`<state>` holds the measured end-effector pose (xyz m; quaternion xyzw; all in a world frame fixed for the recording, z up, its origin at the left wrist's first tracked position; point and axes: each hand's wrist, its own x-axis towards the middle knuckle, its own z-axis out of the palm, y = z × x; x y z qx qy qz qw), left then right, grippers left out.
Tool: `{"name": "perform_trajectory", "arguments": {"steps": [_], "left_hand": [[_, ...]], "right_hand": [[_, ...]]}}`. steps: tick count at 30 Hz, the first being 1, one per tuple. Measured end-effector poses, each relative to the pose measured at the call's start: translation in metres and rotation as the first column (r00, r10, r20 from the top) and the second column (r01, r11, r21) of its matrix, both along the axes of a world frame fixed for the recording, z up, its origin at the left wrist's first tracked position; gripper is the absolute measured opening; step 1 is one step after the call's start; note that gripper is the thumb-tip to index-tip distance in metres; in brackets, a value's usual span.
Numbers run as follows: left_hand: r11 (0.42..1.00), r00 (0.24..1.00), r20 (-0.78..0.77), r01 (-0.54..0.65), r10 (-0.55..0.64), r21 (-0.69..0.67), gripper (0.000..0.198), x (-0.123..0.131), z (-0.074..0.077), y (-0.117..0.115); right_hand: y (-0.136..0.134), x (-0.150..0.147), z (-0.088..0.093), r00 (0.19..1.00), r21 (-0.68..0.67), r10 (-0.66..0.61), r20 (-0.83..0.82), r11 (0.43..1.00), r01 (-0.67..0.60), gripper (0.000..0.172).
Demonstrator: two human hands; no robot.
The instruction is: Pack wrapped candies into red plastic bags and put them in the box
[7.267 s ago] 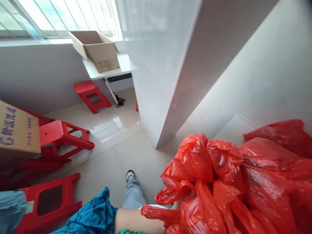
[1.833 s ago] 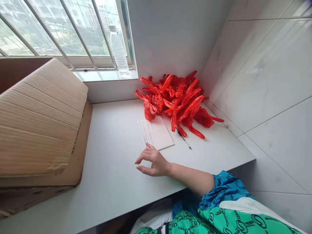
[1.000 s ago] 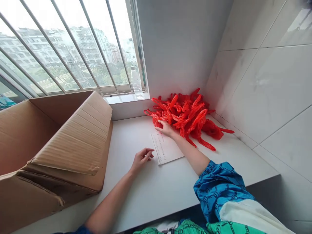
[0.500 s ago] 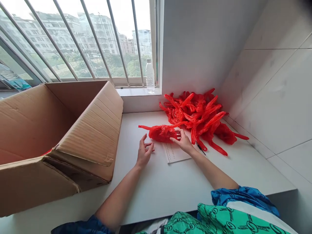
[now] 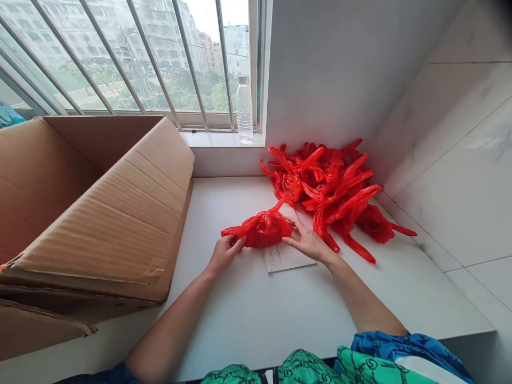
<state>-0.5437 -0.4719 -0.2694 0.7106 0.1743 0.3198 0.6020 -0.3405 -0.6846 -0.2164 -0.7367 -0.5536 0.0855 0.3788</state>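
Pinching a crinkled, glossy red plastic bag [image 5: 264, 230] with our left hand [image 5: 224, 253], we curve our right hand [image 5: 310, 242] against its rounded side; whether gripping, we cannot tell.

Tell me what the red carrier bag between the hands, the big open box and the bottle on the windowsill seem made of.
Red carrier bag: thin, glossy plastic film, judging by its crinkles and bright highlights. Open box: matte brown cardboard, likely corrugated, as parallel ridges show. Bottle: clear and colourless, probably plastic from its ribbed wall, though glass can't be ruled out.
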Motion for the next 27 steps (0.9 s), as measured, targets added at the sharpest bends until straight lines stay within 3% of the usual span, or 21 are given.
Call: {"name": "perform_trajectory", "arguments": {"steps": [3,5,8,10,14,17,19,23,25,27], "left_hand": [[0.997,0.999,0.032,-0.026,0.028,-0.068,0.045,0.0,0.003,-0.003],[0.994,0.998,0.049,-0.021,0.026,-0.111,0.051,-0.001,0.005,-0.003],[0.987,0.998,0.065,0.004,0.006,-0.16,0.056,-0.003,0.007,-0.001],[0.979,0.997,0.077,0.033,-0.017,-0.203,0.054,-0.004,0.009,-0.001],[0.955,0.985,0.107,0.155,-0.132,-0.252,0.048,0.0,0.02,-0.008],[0.953,0.968,0.172,0.219,-0.184,-0.209,0.041,0.001,0.034,-0.011],[0.965,0.961,0.188,0.228,-0.201,-0.133,0.037,-0.004,0.041,-0.007],[0.962,0.961,-0.06,0.271,-0.27,0.012,0.048,-0.022,0.046,0.008],[0.978,0.972,-0.152,0.192,-0.178,0.086,0.053,-0.028,0.047,0.011],[0.976,0.988,-0.142,0.084,-0.056,0.203,0.052,-0.028,0.05,0.006]], "right_hand": [[-0.002,-0.013,-0.02,0.96,-0.026,-0.059,0.272,0.997,0.069,0.096],[0.004,-0.026,-0.034,0.929,0.019,-0.127,0.349,0.992,0.128,0.11],[0.013,-0.04,-0.038,0.927,0.07,-0.171,0.334,0.985,0.156,0.122],[0.015,-0.042,-0.03,0.962,0.084,-0.171,0.211,0.984,0.157,0.125],[0.014,-0.035,-0.003,0.973,0.118,-0.207,-0.102,0.969,0.218,0.103],[0.009,-0.029,0.015,0.971,0.273,-0.193,-0.139,0.935,0.225,0.073],[0.002,-0.025,0.023,0.981,0.354,-0.155,-0.114,0.917,0.186,0.062],[-0.02,-0.013,0.028,0.989,0.166,-0.143,0.043,0.977,0.134,0.045],[-0.029,-0.01,0.028,0.966,0.101,-0.24,0.093,0.968,0.231,0.031],[-0.032,-0.013,0.028,0.942,0.076,-0.316,0.114,0.948,0.309,0.024]]}}
